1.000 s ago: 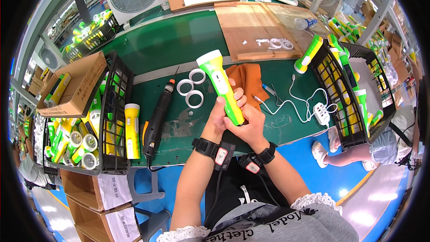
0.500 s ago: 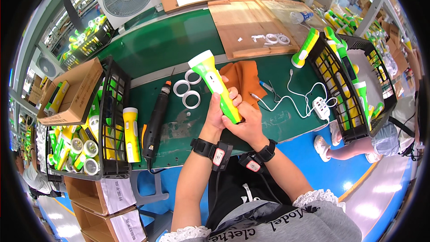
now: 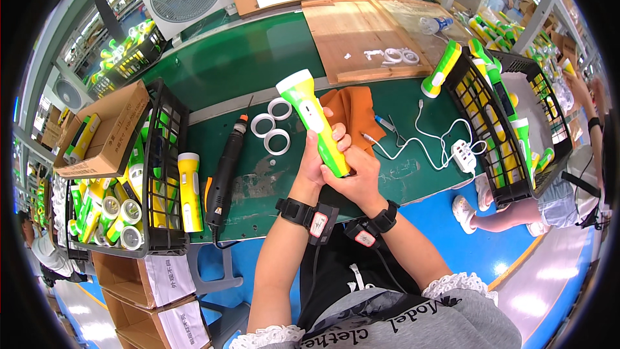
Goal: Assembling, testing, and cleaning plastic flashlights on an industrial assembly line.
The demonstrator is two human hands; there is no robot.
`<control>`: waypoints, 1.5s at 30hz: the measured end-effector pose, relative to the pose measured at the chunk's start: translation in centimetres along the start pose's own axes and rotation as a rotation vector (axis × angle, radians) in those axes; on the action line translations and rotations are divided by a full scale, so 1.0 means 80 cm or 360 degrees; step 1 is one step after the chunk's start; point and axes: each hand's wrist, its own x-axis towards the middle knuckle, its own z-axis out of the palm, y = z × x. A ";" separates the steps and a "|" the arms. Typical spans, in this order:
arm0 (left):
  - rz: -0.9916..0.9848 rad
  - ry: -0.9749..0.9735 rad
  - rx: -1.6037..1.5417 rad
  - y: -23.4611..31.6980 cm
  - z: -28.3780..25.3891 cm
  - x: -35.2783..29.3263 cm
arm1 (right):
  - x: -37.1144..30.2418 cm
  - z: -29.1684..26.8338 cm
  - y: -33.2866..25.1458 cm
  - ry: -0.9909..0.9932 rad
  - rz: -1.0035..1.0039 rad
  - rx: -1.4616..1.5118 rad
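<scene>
Both hands grip one green and yellow flashlight point(image 3: 314, 119) with a white head, tilted with its head up and to the left. My left hand point(image 3: 314, 158) wraps around the body from the left. Around the lower end, my right hand point(image 3: 357, 171) is closed, its fingers meeting those of the left. Just behind them lies an orange cloth point(image 3: 352, 113). Three white rings point(image 3: 277, 142) rest on the green table left of the flashlight. Farther left lies a black electric screwdriver point(image 3: 227, 171) with its cord, beside an upright yellow flashlight point(image 3: 189, 194).
A black crate point(image 3: 169, 155) full of flashlights stands at left, with a cardboard box point(image 3: 106, 139) on top. Another crate point(image 3: 516, 178) sits at right. A white charging cable runs to a power hub point(image 3: 463, 155). Wooden boards point(image 3: 323, 39) lie at the back. A person's legs point(image 3: 510, 212) show at right.
The flashlight and both hands have shifted very slightly to the right; the grip is the same. At the far right, another person's arm has come into view.
</scene>
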 end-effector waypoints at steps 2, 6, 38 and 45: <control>-0.0009 -0.0005 -0.0010 0.000 0.001 0.000 | 0.000 0.000 0.000 0.0007 -0.0003 0.0010; 0.0012 0.0025 0.0005 -0.001 0.000 0.001 | 0.001 -0.001 -0.001 -0.0008 0.0021 -0.0007; 0.0023 0.0387 0.0996 -0.005 0.032 0.018 | 0.003 0.007 0.021 0.0042 0.0755 0.1023; 0.0044 0.0297 0.1067 -0.005 0.028 0.016 | 0.003 0.007 0.018 0.0066 0.0741 0.1038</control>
